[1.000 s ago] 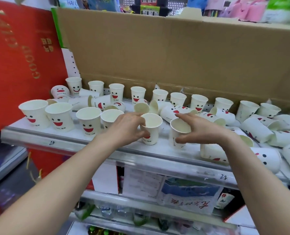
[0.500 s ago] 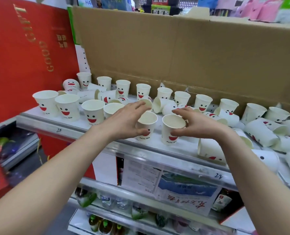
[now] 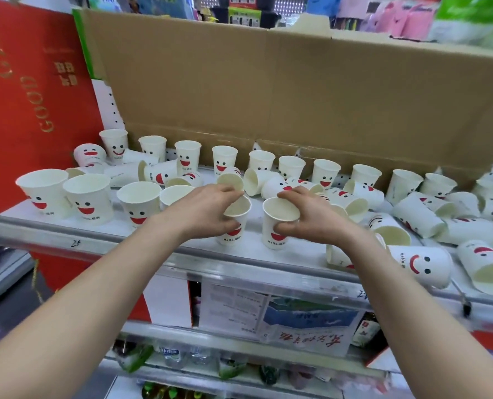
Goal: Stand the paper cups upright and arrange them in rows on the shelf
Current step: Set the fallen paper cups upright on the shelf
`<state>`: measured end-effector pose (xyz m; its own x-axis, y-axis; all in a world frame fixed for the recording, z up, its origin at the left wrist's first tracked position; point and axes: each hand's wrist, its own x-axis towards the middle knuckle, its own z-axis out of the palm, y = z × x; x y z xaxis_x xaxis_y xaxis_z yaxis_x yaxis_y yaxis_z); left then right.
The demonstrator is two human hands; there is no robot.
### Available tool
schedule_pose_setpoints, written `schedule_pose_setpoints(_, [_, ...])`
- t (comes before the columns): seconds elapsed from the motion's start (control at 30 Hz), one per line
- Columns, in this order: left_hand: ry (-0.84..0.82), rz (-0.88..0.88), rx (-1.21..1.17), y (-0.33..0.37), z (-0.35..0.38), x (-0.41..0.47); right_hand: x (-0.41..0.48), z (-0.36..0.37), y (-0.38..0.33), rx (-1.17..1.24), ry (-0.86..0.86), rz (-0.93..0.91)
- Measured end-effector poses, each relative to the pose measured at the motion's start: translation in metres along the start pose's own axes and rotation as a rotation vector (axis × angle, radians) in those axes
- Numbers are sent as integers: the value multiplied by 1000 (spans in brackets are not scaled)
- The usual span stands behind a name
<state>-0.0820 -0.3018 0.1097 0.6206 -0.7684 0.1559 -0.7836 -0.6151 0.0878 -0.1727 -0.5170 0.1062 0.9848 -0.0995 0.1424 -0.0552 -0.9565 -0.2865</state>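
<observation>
Left hand [image 3: 208, 210] gripping "Hello." cup [image 3: 234, 235], right hand [image 3: 311, 220] gripping second cup [image 3: 277, 239], "GOOD" box [image 3: 38, 110]

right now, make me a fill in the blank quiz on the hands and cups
The left hand grips a cup that stands ____.
The right hand grips a second cup, to the ____ of the first.
Behind them rises a brown sheet of ____.
The fallen cups lie on their ____.
Missing: upright; right; cardboard; sides.

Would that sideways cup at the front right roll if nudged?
Likely: the cup lies on its round wall, and its taper would probably curve the roll. It looks like thin paper, so probably light and easily crushed.
</observation>
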Motion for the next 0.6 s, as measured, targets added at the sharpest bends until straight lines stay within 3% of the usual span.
schedule_pose_setpoints(0.13, [142, 67, 12, 7, -1, -2, -18, -8, 9, 39, 20, 24])
schedule_pose_setpoints(0.3, [444, 272, -86, 59, 6, 0, -66, -30, 53, 79, 471, 134])
schedule_pose_setpoints(0.47, [307, 462, -117, 138, 35, 24, -119, -45, 110, -249, 474, 531])
schedule_pose_setpoints(0.6, [200, 456, -67, 179, 56, 48, -143, -46, 136, -331, 397, 731])
